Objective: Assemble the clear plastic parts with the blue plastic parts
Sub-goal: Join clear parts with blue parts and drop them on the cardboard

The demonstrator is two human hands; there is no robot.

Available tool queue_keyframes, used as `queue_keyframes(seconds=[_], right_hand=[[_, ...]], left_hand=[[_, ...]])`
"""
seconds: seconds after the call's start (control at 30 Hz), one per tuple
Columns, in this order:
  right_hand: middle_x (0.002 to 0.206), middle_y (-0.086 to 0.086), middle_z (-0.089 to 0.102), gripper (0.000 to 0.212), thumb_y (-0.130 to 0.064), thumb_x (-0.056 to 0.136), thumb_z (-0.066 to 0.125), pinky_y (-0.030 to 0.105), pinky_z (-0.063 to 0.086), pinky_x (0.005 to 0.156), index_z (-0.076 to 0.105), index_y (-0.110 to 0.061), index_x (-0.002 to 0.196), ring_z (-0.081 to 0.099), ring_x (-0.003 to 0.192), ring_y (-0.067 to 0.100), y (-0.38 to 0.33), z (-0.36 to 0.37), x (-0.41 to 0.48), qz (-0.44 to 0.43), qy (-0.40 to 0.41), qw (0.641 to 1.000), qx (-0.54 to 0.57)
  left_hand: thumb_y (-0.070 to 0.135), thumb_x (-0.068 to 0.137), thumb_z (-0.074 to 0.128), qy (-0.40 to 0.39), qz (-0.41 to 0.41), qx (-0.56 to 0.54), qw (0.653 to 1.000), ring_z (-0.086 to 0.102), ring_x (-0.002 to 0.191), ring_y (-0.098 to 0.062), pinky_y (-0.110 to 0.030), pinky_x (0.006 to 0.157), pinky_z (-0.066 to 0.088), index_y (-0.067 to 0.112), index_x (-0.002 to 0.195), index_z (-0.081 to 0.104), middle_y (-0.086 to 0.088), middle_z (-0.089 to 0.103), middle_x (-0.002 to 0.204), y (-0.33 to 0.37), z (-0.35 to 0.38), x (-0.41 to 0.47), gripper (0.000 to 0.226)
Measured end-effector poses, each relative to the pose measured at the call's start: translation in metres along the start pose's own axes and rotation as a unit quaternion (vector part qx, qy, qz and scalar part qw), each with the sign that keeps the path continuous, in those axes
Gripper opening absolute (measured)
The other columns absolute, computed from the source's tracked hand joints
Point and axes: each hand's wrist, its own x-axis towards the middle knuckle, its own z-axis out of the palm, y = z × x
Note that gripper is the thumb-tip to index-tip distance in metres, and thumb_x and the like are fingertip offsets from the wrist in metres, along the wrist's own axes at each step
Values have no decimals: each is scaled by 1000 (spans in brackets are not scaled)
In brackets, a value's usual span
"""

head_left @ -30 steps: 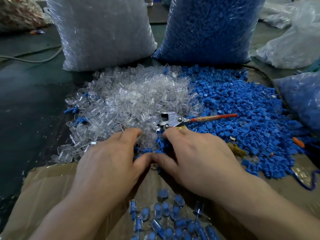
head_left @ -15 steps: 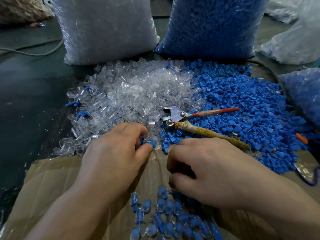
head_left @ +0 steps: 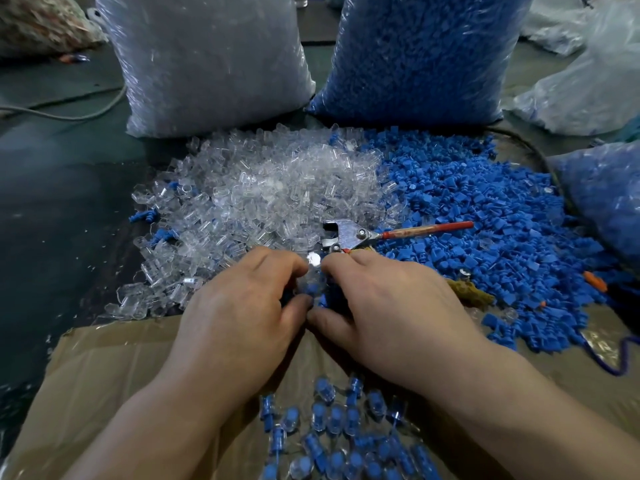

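1. One head-worn wide-angle view — it looks forward and down, close over the left hand [head_left: 242, 306] and right hand [head_left: 391, 306].
2. It faces two upright bags [head_left: 214, 60] beyond the heaps — edges bend with the lens.

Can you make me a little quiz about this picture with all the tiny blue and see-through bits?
1. Which loose pile lies on the person's left?
2. True or false: the pliers have a green handle.
3. Where do the finished pieces lie?

Key:
1. The clear parts; the blue parts lie on the right.
2. False, it is red.
3. On the brown cardboard, below the left hand and right hand.
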Motion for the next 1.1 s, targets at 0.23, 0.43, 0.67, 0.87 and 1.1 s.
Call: queue_keyframes(seconds=[0.23,0.43,0.67,0.87,1.1], right_hand=[[96,-6,53,11,-35,97,43,35,36,61,46,-27,103,57,83,23,6,-1,1,-14,-5,1000,5],[89,-6,54,11,-37,93,44,38,45,64,45,-26,93,52,74,22,10,2,0,0,16,999,36],[88,-9,54,15,-42,95,50,41,49,70,51,-27,94,55,78,18,14,3,-1,13,51,994,101],[95,-14,57,19,-46,92,46,36,50,73,57,-31,98,55,82,11,18,3,-2,16,108,979,175],[82,-15,64,10,-42,87,62,26,49,62,59,-36,95,60,70,7,18,2,-4,63,143,922,353]], left_hand=[[42,86,58,-10,10,-5,1000,62,86,-7,-33,73,55,36,113,65,19,61,100,0,-1,1,29],[41,82,66,13,-23,-40,999,52,68,9,-12,56,33,40,94,60,26,52,75,-3,4,0,14],[36,80,73,30,-49,-89,994,55,83,8,-14,56,37,37,77,57,27,58,92,-8,8,1,16],[43,78,64,71,-130,-232,961,63,62,-4,-26,40,50,40,87,62,19,68,74,-5,5,-3,10],[28,81,66,50,-184,-423,886,48,41,-13,-19,38,38,34,83,66,-3,59,50,-5,-2,1,6]])
